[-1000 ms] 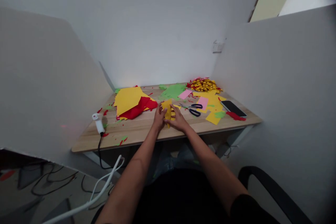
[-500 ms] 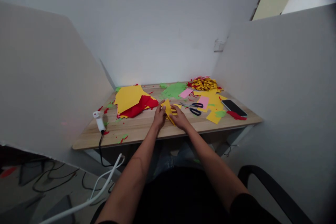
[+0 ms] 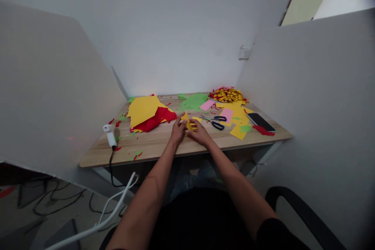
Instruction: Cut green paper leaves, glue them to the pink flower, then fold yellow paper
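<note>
Between my hands, over the middle of the wooden table (image 3: 155, 145), is a small piece of yellow paper (image 3: 186, 119). My left hand (image 3: 178, 131) grips it from the left, thumb and fingers closed on it. My right hand (image 3: 199, 133) closes on its lower right side with bent fingers; part of the paper is hidden behind them. Another bit of yellow paper (image 3: 197, 118) lies just beyond my right fingers. Scissors with dark handles (image 3: 218, 125) rest right of my right hand, blades pointing left.
At the left lie large yellow sheets (image 3: 144, 110), red paper (image 3: 155, 120) and a white handheld device (image 3: 110, 136) on a cable. Green scraps (image 3: 194, 101), pink cards (image 3: 226, 115), a pile of folded yellow pieces (image 3: 229, 95) and a phone (image 3: 261, 122) are farther right. Partitions flank the table.
The yellow paper has turned and shows smaller between my hands. My right fingers have shifted slightly left and lower around it. The things on the table have not moved.
</note>
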A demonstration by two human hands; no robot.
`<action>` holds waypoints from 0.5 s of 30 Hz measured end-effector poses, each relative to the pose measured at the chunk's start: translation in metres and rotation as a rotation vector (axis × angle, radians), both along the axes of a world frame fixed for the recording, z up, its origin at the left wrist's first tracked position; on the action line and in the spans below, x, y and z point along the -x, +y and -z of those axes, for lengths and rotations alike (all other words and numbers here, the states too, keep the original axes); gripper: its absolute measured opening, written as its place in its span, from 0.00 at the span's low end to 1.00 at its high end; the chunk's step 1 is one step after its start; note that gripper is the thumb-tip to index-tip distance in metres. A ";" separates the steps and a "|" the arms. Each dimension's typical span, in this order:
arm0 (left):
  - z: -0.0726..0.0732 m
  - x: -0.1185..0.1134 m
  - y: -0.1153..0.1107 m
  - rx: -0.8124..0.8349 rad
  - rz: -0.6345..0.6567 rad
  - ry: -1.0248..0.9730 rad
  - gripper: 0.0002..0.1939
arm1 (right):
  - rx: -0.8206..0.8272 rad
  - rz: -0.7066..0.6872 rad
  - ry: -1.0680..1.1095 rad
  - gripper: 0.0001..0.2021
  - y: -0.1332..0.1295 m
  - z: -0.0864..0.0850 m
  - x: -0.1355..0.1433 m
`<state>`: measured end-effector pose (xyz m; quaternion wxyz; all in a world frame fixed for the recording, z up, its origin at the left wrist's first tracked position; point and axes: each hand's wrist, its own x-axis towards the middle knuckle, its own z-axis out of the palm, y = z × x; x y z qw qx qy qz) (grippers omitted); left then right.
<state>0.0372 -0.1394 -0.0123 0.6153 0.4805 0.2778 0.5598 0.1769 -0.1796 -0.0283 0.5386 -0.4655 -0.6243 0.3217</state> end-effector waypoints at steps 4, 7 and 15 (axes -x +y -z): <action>-0.003 0.001 -0.002 -0.007 0.007 0.001 0.42 | 0.000 -0.001 0.009 0.29 0.000 -0.001 0.001; -0.004 0.000 -0.002 -0.008 0.005 0.001 0.43 | 0.000 0.000 0.022 0.28 -0.001 -0.002 0.000; -0.005 0.000 -0.002 -0.032 -0.027 0.016 0.36 | 0.002 0.026 0.043 0.24 -0.005 -0.008 -0.001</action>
